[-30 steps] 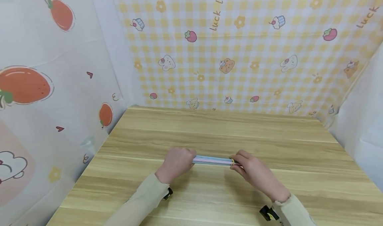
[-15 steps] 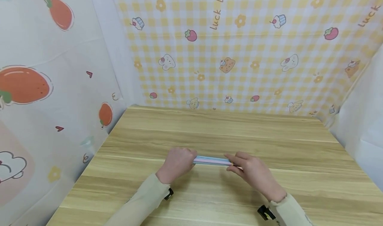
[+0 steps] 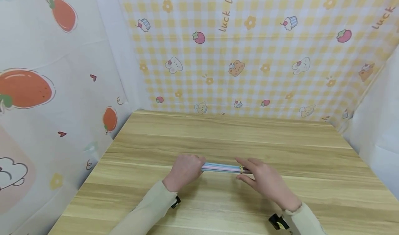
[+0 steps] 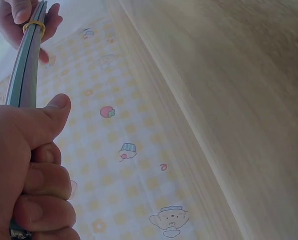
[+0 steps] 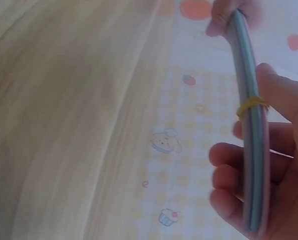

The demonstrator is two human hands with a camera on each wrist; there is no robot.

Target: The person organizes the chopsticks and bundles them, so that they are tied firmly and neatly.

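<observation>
A bundle of slim, pencil-like sticks (image 3: 219, 167) in pastel blue, pink and grey is held level above the table. My left hand (image 3: 187, 169) grips its left end; in the left wrist view the fingers (image 4: 46, 212) curl round the sticks. A yellow rubber band (image 3: 241, 169) circles the bundle toward its right end. Around that end lies my right hand (image 3: 265, 179), thumb and fingers spread apart. From the right wrist, the thumb (image 5: 276, 82) stands beside the band and the fingers (image 5: 228, 177) lie loosely behind the sticks. The left end is mostly hidden in the left fist.
A wood-grain table (image 3: 237, 134) lies under both hands. Behind it hangs a yellow checked cloth (image 3: 218, 55); a white printed sheet (image 3: 78, 72) closes off the left side, and another white sheet (image 3: 380, 124) the right.
My right thumb and fingers pinched the bundle at the band; they have slid slightly left and spread apart, so the band shows between them. The left hand has barely moved.
</observation>
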